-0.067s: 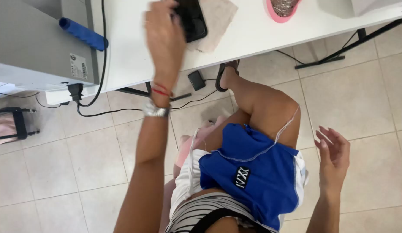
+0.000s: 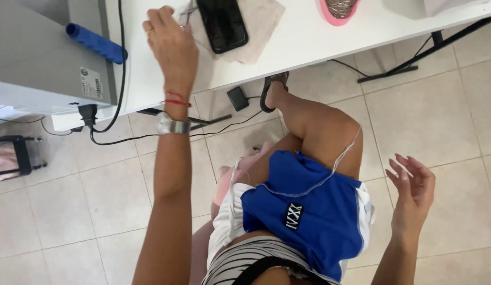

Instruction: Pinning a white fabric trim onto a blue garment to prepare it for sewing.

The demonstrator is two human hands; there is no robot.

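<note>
Overhead, the head view looks down on a seated person at a white table point(image 2: 309, 42). The left hand point(image 2: 171, 39) is raised over the table edge, fingers curled together around a small pair of metal snips point(image 2: 186, 13), of which only the tips show above the knuckles. Just beside that hand, a black phone point(image 2: 223, 24) lies face up on a beige cloth patch point(image 2: 261, 29). The wrist carries a red string bracelet point(image 2: 177, 100) and a silver watch point(image 2: 173, 125).

The right hand point(image 2: 411, 192) hangs off to the side above the tiled floor point(image 2: 446, 105), palm open, fingers spread and slightly bent, holding nothing. A blue fabric piece point(image 2: 309, 211) with white stitched edging lies across the lap, a loose white thread point(image 2: 345, 155) running up from it over the thigh.

At the table's left sits a grey machine point(image 2: 40, 58) bearing a blue roll handle point(image 2: 95, 43); a black cable point(image 2: 121, 58) drops from it. A pink dish point(image 2: 338, 13) stands at the far edge. A foot pedal point(image 2: 238, 98) rests on the floor by the sandalled foot point(image 2: 272, 89).
</note>
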